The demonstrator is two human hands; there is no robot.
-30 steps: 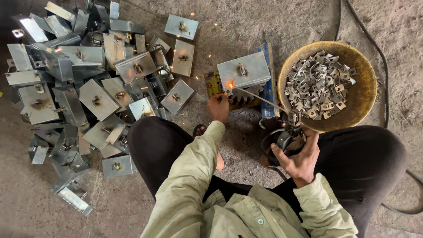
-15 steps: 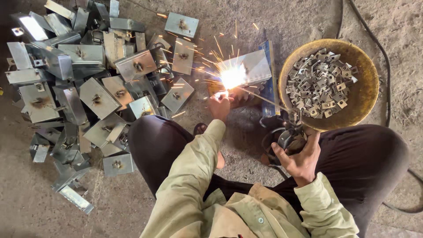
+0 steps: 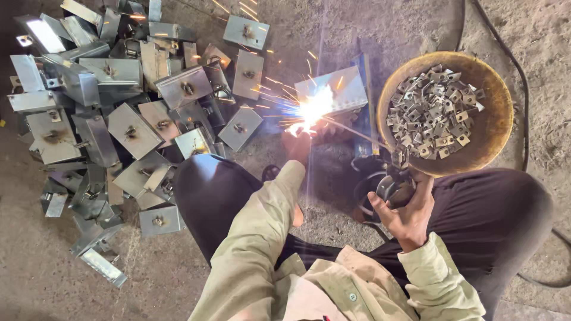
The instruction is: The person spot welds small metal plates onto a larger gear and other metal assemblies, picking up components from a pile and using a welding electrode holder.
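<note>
A grey metal plate [image 3: 342, 89] lies on the ground in front of me, with a bright welding arc [image 3: 312, 110] and sparks at its near-left edge. My left hand [image 3: 295, 147] reaches right up to the arc, and the glare hides its fingers. My right hand [image 3: 407, 208] grips a dark electrode holder [image 3: 389, 181]. Its thin rod [image 3: 357, 134] runs up-left to the arc.
A rusty round pan [image 3: 493, 128] holding several small metal brackets sits at the right. A heap of grey metal plates [image 3: 119, 113] with welded lugs covers the ground at the left. A black cable [image 3: 505, 53] curves round the pan. My dark-trousered knees frame the work.
The small glow at the rod tip has grown into a bright arc throwing sparks left. Both hands have stayed in place.
</note>
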